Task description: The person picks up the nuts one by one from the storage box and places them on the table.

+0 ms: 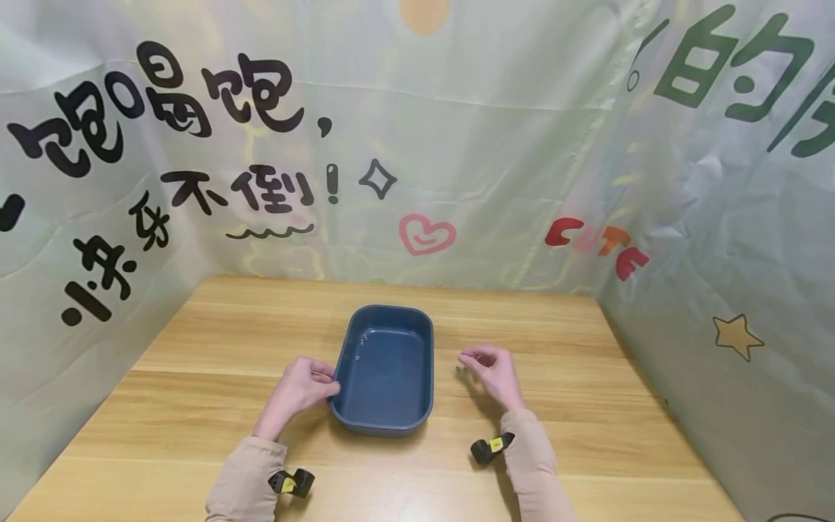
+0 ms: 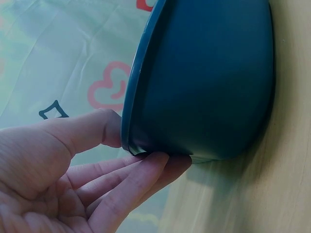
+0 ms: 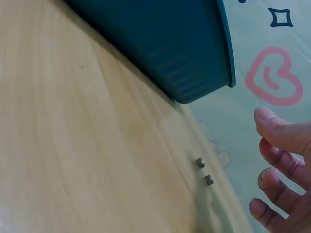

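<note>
Sleeves [image 1: 243,482] foremost. Left hand [image 1: 301,386] grasps the box [image 1: 385,426]; right hand [image 1: 493,373] hangs curled near two metal nuts [image 3: 209,180] right of the box, grip contents undeterminable. Similar pieces [image 1: 356,357] lie inside. Apparent step: collecting; next calls for precise pinching.

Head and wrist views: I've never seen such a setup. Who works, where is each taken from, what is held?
No machine: a person works with a bare left hand and right hand. The wide picture comes from a head-worn camera; the close ones, from the left wrist camera and right wrist camera. On the table stands a blue bin, with small bits inside by its left wall; the left hand pinches its edge. The right hand hovers near two small metal pieces; nothing shows in its grasp.
</note>
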A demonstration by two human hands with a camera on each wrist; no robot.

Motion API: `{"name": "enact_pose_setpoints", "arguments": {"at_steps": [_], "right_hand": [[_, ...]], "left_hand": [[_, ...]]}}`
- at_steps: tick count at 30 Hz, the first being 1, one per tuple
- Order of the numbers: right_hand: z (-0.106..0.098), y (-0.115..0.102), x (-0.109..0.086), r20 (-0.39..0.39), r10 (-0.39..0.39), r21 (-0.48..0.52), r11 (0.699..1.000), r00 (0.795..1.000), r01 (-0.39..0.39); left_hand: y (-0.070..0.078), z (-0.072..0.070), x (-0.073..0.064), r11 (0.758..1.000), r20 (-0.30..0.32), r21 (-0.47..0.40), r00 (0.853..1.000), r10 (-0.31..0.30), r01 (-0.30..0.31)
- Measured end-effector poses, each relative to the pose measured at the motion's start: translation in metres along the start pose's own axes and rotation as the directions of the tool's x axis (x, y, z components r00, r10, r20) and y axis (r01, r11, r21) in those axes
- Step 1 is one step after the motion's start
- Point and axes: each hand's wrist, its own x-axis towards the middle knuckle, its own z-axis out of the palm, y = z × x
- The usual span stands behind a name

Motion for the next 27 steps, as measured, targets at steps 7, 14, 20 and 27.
{"name": "enact_pose_setpoints", "arguments": {"at_steps": [7, 14, 20, 27], "right_hand": [[-0.003, 0.006, -0.002, -0.018, 0.032, 0.03, 0.999, 0.999, -0.032], [-0.006, 0.016, -0.003, -0.028, 0.062, 0.024, 0.998, 0.998, -0.062], [-0.008, 0.025, -0.003, -0.052, 0.042, -0.014, 0.999, 0.998, -0.043], [-0.005, 0.032, -0.003, -0.033, 0.087, -0.063, 0.994, 0.996, -0.089]], "left_hand": [[0.001, 0.001, 0.0, 1.0, 0.005, -0.006, 1.0, -0.009, 0.009], [0.0, 0.002, 0.001, 1.0, 0.0, -0.017, 1.0, -0.024, 0.024], [0.0, 0.002, 0.0, 0.999, 0.001, -0.026, 1.0, -0.02, 0.02], [0.0, 0.001, 0.0, 1.0, 0.0, -0.022, 1.0, -0.02, 0.02]]}}
